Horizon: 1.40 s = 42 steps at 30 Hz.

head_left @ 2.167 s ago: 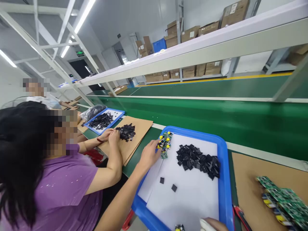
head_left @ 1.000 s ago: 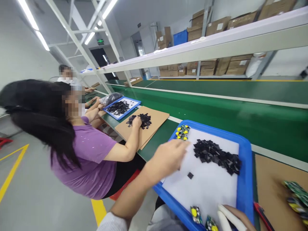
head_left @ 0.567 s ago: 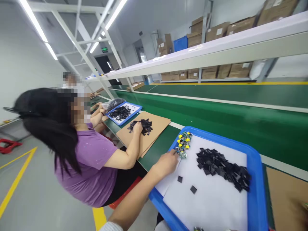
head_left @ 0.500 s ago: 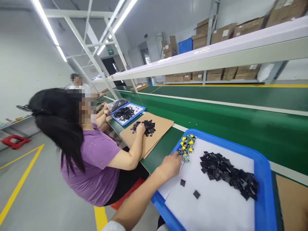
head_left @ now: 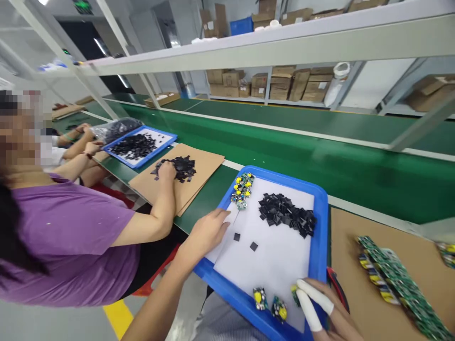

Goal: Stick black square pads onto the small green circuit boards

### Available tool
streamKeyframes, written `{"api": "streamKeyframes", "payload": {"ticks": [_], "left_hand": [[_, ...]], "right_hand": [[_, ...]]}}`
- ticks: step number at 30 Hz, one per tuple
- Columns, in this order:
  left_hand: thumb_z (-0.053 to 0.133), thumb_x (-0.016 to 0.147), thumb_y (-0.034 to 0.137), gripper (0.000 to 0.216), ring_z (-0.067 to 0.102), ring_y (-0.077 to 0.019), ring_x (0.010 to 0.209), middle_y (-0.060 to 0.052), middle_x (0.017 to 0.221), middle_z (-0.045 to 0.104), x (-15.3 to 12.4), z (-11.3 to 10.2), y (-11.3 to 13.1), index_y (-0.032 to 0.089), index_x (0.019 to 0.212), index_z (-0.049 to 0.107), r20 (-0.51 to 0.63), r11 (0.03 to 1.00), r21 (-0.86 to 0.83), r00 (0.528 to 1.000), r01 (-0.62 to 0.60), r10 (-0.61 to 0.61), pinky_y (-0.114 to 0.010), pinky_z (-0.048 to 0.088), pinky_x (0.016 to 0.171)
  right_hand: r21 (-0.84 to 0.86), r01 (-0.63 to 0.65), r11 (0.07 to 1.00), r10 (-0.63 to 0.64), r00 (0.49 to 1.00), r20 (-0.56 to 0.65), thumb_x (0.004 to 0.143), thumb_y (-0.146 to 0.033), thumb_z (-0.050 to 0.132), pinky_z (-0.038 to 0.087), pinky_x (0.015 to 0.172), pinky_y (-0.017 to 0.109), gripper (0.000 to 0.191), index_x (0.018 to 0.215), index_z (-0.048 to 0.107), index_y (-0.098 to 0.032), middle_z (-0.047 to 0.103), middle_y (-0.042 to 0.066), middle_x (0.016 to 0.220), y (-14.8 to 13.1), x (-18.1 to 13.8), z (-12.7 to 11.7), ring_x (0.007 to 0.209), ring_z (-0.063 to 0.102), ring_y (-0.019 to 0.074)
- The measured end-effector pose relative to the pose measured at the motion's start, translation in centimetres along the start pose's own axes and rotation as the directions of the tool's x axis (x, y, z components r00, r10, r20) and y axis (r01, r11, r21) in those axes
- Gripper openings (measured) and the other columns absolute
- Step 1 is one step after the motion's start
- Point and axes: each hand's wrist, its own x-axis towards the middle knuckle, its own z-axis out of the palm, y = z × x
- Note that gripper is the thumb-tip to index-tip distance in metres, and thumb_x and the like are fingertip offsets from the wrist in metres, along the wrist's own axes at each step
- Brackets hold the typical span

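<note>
Left hand [head_left: 208,232] open, flat on blue tray [head_left: 322,227] edge, holding nothing. Right hand [head_left: 325,310], finger cots on, touches small circuit board [head_left: 295,294]; grip unclear.

Bright, even overhead light fills the workshop, with a ceiling tube's glare at eleven o'clock. The white sheet in the blue tray [head_left: 322,222] reflects it softly; shadows stay faint. Wide-angle distortion bends the shelf rail [head_left: 249,49] toward three and nine o'clock. The edges are slightly smeared.
</note>
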Motion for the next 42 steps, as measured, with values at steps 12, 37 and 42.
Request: {"api": "streamKeyframes", "payload": {"ticks": [12,37,42], "left_hand": [[0.053,0.102,0.024,0.036,0.064,-0.0337,0.122,-0.015,0.137,0.064,-3.0,4.0,0.9,0.016,0.137,0.058,-0.018,0.995,-0.077,0.998,-0.063,0.062,-0.049,0.056,0.099],[0.064,0.099,0.036,0.030,0.073,-0.0179,0.076,-0.005,0.089,0.076,-3.6,6.3,6.1,0.021,0.124,0.072,0.281,0.196,-0.945,0.957,0.263,0.073,-0.031,0.059,0.079],[0.076,0.092,0.028,0.030,0.077,-0.0220,0.091,-0.012,0.113,0.078,-3.8,6.2,8.1,0.018,0.120,0.075,0.374,-0.261,-0.879,0.917,0.399,0.142,-0.030,0.063,0.083]], "right_hand": [[-0.202,0.262,0.944,-0.062,0.739,0.670,0.080,0.001,0.051,0.055,0.097,0.049,0.026,0.095,0.068,-0.011,0.066,0.020,0.118,-3.8,11.6,4.9,0.107,0.066,0.0334],[0.540,-0.316,0.781,0.285,0.948,0.143,0.095,-0.014,0.066,0.057,0.078,0.029,0.024,0.113,0.073,-0.030,0.069,0.004,0.102,-3.3,2.7,0.7,0.090,0.069,0.0177],[0.629,-0.299,0.718,0.300,0.948,0.107,0.093,-0.012,0.069,0.057,0.080,0.025,0.032,0.116,0.074,-0.034,0.072,0.001,0.102,-4.1,2.5,1.5,0.090,0.070,0.0149]]}}
